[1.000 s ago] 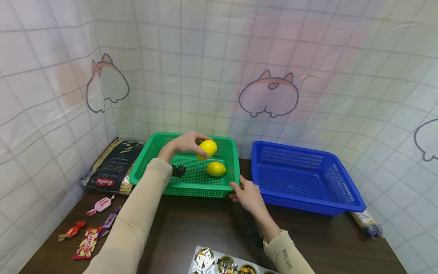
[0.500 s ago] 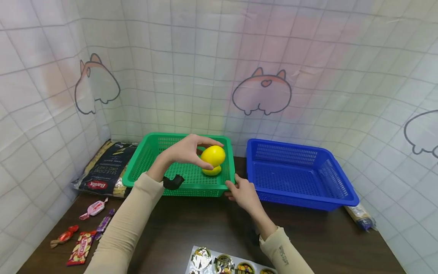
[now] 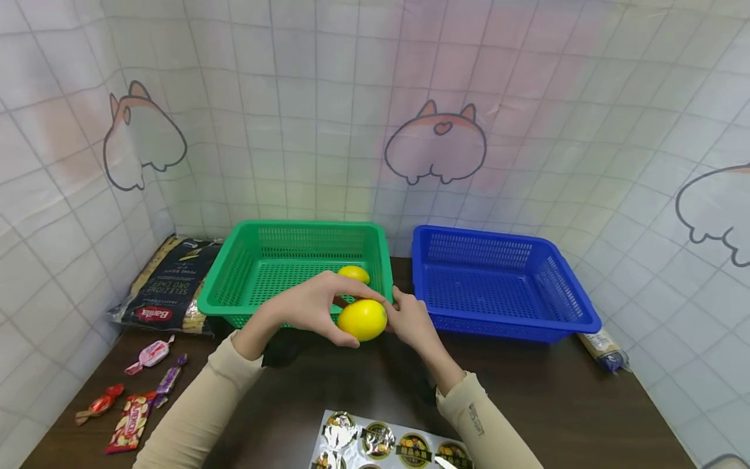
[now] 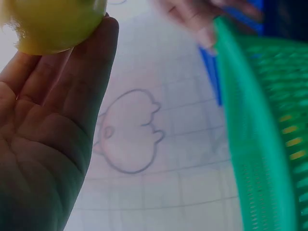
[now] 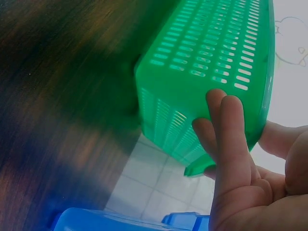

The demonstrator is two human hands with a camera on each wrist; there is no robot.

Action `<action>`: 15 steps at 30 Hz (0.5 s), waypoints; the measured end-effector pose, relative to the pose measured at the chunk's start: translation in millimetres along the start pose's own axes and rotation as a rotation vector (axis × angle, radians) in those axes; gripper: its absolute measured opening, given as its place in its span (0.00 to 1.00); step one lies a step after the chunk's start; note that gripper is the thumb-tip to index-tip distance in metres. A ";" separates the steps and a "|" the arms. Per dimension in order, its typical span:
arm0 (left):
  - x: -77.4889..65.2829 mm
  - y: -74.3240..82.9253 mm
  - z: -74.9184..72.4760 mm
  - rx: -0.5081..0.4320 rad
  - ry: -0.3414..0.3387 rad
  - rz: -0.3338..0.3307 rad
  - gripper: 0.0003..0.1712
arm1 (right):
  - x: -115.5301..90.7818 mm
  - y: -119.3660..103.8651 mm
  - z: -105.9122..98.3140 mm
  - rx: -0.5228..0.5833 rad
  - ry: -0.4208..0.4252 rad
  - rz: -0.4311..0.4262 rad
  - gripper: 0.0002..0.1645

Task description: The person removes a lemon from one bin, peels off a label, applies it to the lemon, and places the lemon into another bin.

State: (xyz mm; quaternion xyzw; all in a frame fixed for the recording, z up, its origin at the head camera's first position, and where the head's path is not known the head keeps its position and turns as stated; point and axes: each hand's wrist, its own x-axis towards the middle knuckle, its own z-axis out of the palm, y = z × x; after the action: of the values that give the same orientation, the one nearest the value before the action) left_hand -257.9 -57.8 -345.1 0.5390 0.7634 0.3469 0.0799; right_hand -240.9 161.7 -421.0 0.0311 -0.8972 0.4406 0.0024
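Note:
A yellow lemon [image 3: 362, 320] is held by my left hand [image 3: 310, 305], thumb and fingers around it, in front of the green basket [image 3: 305, 225]. In the left wrist view the lemon's underside shows above the fingers. Another lemon [image 3: 354, 274] lies inside the basket near its right side, partly covered by my left hand in the head view. My right hand [image 3: 413, 320] grips the basket's front right corner. The right wrist view shows its fingers [image 5: 232, 130] against the outer wall and the thumb at the rim.
Right of the green basket stands a blue basket [image 3: 489, 229]. A black pasta bag [image 3: 176, 280] lies at the left, several wrapped sweets [image 3: 130, 422] before it. A sheet of round stickers [image 3: 377, 440] lies at the front; a small packet [image 3: 603, 348] is behind the blue basket's right end.
My left hand has lifted the lemon out over the green basket's front side and brought it toward me. The right hand stays at the basket's corner. The head view has shifted slightly.

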 end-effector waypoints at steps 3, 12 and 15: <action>-5.5 -3.0 11.8 -0.008 -0.040 -0.004 0.38 | 1.8 -3.1 -1.5 -0.021 -0.001 -0.005 0.24; -15.5 -29.7 57.9 -0.022 -0.162 -0.020 0.38 | -0.5 -1.8 0.1 0.058 -0.019 0.015 0.33; -19.4 -38.5 68.8 -0.018 -0.173 -0.044 0.38 | -1.7 -1.4 1.6 0.068 -0.025 0.031 0.37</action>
State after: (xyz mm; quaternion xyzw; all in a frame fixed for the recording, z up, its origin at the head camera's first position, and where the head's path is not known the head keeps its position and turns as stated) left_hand -245.4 -51.2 -425.1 0.5495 0.7620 0.3040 0.1580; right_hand -239.1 159.7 -421.0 0.0229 -0.8820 0.4704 -0.0166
